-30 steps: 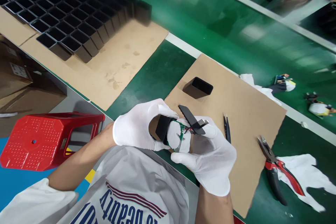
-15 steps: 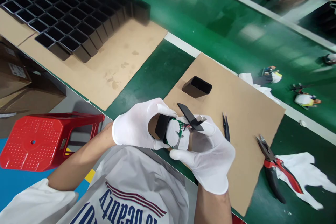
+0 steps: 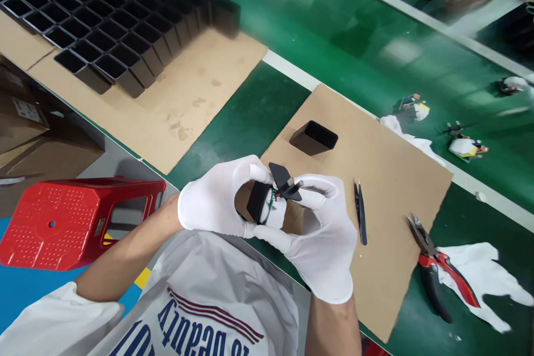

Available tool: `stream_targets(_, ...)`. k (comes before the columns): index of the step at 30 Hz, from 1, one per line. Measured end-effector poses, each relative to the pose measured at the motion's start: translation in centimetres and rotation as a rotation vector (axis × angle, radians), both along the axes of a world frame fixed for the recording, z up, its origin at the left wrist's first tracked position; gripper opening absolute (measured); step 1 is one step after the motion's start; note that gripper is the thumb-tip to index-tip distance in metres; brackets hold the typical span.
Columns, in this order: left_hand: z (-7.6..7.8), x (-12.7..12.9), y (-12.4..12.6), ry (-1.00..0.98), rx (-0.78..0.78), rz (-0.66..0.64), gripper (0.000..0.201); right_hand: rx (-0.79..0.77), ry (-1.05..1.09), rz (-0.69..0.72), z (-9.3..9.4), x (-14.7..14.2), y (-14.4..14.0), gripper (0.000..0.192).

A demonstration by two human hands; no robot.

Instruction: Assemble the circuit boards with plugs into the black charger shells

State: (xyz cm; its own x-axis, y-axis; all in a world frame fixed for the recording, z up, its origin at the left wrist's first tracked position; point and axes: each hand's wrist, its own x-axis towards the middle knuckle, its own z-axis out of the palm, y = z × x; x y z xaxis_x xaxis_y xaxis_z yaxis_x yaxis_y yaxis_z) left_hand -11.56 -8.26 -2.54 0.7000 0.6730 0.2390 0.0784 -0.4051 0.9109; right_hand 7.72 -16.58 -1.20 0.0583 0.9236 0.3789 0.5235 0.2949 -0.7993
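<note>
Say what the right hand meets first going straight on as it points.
Beyond the white insert it holds, the right hand probably meets the black housing in the left hand first; exact depth is unclear.

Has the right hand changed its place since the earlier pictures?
Yes. The right hand has moved away from the tweezers on the cardboard, toward the left hand; the tweezers' lower end, covered before, now shows.

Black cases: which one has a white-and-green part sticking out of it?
The black case held in the left hand. The lone case on the cardboard and the grouped cases at upper left have nothing visibly protruding.
</note>
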Motion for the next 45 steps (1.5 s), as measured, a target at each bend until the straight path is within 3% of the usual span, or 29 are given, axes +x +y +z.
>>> stream_targets(5,0.0,-0.1,0.0,0.011,-0.042,0.024,0.051,-0.054,-0.075,-0.036,0.8,-0.6,0.1,0.047)
stream_targets(13,-0.8,-0.2,0.0,-0.102,-0.133,0.007,0.067,0.007,-0.051,-0.105,1.0,-1.6,-1.0,0.062)
stream_targets(17,-0.5,0.0,-0.2,-0.147,-0.059,0.070,0.062,0.149,-0.089,-0.190,0.4,-2.1,-2.3,0.070)
stream_targets(19,-0.2,0.1,-0.3,-0.140,-0.040,0.102,0.057,0.195,-0.180,-0.169,0.1,-2.4,-3.0,0.080)
stream_targets(23,0.2,0.2,-0.4,-0.106,-0.027,0.163,0.047,0.088,-0.361,-0.071,-0.2,-3.2,-3.7,0.092)
stream_targets(31,-0.4,0.4,-0.5,-0.138,-0.040,0.221,0.040,0.188,-0.443,-0.141,-1.8,-3.7,-3.3,0.083)
stream_targets(36,-0.1,1.2,-1.4,-0.088,-0.016,0.269,0.044,0.188,-0.402,-0.163,-1.5,-3.6,-3.8,0.084)
stream_targets(40,0.0,3.1,-2.8,0.106,-0.045,0.321,0.045,0.151,-0.363,-0.263,-1.2,-2.2,-4.6,0.061)
stream_targets(43,-0.5,4.1,-3.4,0.214,-0.007,0.315,0.028,0.078,-0.477,-0.325,-1.6,-1.2,-4.8,0.037)
stream_targets(45,-1.0,4.1,-3.4,0.252,0.010,0.279,0.031,0.048,-0.544,-0.354,-2.1,-1.0,-4.8,0.032)
